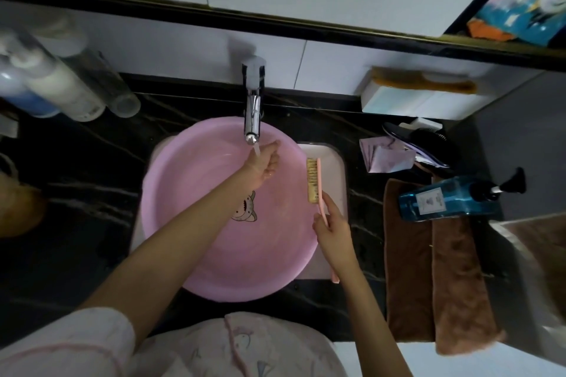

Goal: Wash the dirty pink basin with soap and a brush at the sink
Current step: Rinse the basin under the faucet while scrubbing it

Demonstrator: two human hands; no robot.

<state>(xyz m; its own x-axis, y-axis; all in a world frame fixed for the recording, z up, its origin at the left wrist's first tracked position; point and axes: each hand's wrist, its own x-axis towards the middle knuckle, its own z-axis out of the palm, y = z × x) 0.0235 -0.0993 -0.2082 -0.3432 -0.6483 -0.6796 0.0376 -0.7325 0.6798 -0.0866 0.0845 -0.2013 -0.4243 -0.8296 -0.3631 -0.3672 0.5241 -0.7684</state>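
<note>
Two grips: my right grip closed round the brush at the right rim of the pink basin in the sink, my left grip loose and empty under the tap, whose stream could splash onto the worktop.

pink basin with a cartoon shark print, pink brush, blue bottle, brown towels, black marbled counter

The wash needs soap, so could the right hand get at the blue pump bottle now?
Probably yes: nothing stands between the right hand and the blue pump bottle, but it grips the brush.
</note>
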